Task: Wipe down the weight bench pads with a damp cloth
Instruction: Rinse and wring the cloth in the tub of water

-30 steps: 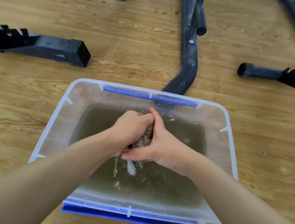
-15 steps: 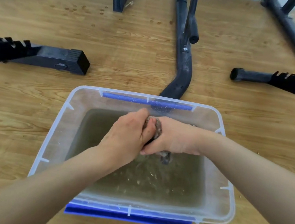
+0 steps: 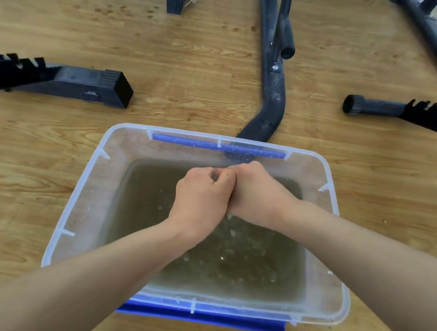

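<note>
Left hand (image 3: 201,199) and right hand (image 3: 258,196) press together as fists, clamped around the cloth (image 3: 214,175), which barely shows between them, above the tub's (image 3: 80,202) murky water (image 3: 240,258)

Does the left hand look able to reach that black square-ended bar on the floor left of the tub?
Probably, with a lean: only bare floor separates the bar from the tub. But the left hand is busy, clenched with the right hand on the cloth.

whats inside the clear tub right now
Murky brownish water with pale flecks sits in the tub. Above it, the left hand and right hand clench together around a cloth; only a dark sliver shows. The murk hides the tub's bottom.
</note>
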